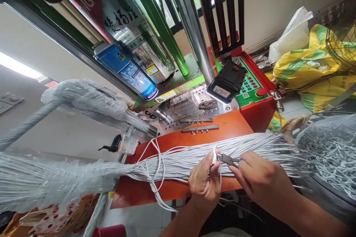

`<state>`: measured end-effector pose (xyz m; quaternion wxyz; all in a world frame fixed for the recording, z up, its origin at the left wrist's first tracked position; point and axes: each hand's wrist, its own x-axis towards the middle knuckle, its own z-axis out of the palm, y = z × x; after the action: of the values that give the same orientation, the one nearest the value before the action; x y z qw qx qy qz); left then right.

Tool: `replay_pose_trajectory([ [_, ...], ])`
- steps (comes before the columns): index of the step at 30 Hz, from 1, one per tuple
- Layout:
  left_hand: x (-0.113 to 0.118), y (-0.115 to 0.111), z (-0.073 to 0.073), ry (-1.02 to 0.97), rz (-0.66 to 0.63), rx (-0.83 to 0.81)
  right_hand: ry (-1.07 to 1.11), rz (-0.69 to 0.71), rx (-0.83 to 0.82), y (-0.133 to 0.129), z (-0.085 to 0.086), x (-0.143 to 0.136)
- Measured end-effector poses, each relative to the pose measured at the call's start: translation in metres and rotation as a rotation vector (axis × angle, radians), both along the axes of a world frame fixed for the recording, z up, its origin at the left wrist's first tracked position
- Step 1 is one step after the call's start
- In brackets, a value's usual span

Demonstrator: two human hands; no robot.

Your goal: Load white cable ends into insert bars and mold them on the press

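Note:
My left hand (204, 183) pinches a small white piece (214, 156) between thumb and fingers; a thin pale cable hangs down from it. What kind of part the white piece is, I cannot tell. Closed round the blue handle of a pair of pliers (228, 160) is my right hand (263, 177). The plier jaws point left and meet the white piece at my left fingertips. Under both hands a thick bundle of pale grey cables (183, 159) lies across the orange tabletop (178, 137).
Behind the table stands a machine with a perforated metal bed (178, 111), a spray can (126, 70) and a green control panel (251, 81) with a red button. Two toothed metal bars (200, 129) lie near its front. A bag of cut cable pieces (333, 155) sits at right.

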<state>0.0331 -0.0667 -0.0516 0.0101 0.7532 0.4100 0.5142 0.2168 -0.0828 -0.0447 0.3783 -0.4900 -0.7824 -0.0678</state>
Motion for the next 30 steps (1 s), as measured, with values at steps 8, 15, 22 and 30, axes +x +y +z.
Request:
replay_pose_trajectory([
  [8, 0.000, 0.001, 0.000, 0.014, 0.012, 0.019, 0.018, 0.043, -0.015, 0.002, -0.003, 0.003],
  [15, -0.005, 0.002, -0.004, 0.043, 0.026, 0.040, -0.037, -0.041, 0.000, 0.006, 0.002, 0.003],
  [22, -0.012, 0.002, -0.003, 0.074, -0.010, 0.021, -0.105, 0.060, -0.026, 0.011, 0.002, 0.012],
  [30, -0.013, 0.005, 0.013, -0.077, -0.091, -0.136, -0.102, 0.138, -0.002, 0.013, 0.007, 0.020],
])
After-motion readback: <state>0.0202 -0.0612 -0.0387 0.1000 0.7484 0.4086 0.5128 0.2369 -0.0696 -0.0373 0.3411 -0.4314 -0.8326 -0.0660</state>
